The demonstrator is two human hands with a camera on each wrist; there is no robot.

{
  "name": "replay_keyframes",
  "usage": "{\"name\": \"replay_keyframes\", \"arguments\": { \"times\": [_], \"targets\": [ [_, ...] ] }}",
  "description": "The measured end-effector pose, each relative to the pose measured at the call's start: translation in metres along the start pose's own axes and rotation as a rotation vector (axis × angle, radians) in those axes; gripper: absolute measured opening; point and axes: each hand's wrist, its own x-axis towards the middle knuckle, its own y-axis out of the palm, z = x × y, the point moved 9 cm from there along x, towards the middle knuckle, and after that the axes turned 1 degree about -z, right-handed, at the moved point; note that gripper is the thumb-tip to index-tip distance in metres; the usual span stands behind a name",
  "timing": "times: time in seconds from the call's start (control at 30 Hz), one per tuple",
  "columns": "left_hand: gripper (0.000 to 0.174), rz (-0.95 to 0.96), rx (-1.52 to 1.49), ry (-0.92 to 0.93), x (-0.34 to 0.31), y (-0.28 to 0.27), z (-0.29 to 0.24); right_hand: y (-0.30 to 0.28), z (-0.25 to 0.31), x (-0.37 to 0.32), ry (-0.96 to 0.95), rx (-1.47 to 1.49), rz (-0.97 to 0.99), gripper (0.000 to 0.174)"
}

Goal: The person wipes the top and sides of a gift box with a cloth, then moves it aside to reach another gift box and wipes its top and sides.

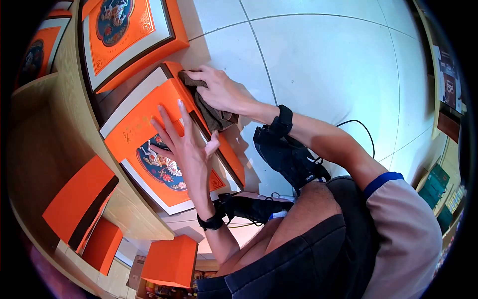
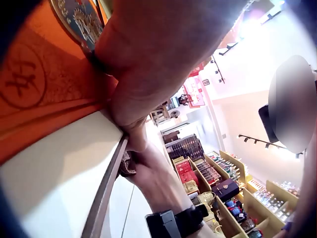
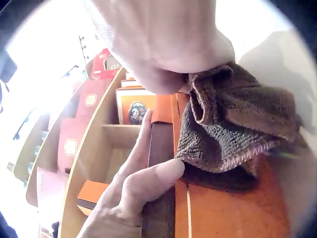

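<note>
An orange gift box (image 1: 138, 110) with a white border and a dark blue picture panel lies in front of me, on the outer side of the shelf. My left hand (image 1: 188, 149) rests over its lid with the fingers spread. Along the box's side edge, my right hand (image 1: 221, 92) grips a bunched dark brown cloth (image 1: 215, 114). In the right wrist view, the towelling cloth (image 3: 247, 111) lies against the orange side wall (image 3: 233, 210), its stitched hem showing. The left thumb (image 3: 171, 171) points toward the cloth there. Part of the picture panel is hidden under the left hand.
A similar orange box (image 1: 134, 74) stands just beyond. Wooden shelving (image 1: 82, 107) runs along the left, holding another orange box (image 1: 82, 199). A smaller orange box (image 1: 172, 259) is near the bottom. Pale floor tiles (image 1: 318, 65) spread to the right, with a black cable (image 1: 371, 134).
</note>
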Motion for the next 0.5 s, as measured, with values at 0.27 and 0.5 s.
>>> {"name": "replay_keyframes", "arguments": {
  "times": [0.27, 0.5],
  "targets": [
    [0.116, 0.003, 0.014, -0.005, 0.0, 0.0, 0.0, -0.002, 0.01, -0.012, -0.034, -0.015, 0.035, 0.055],
    [0.117, -0.002, 0.007, 0.0, 0.0, 0.0, 0.001, -0.004, 0.017, -0.015, -0.05, 0.011, 0.051, 0.056]
  ]
}}
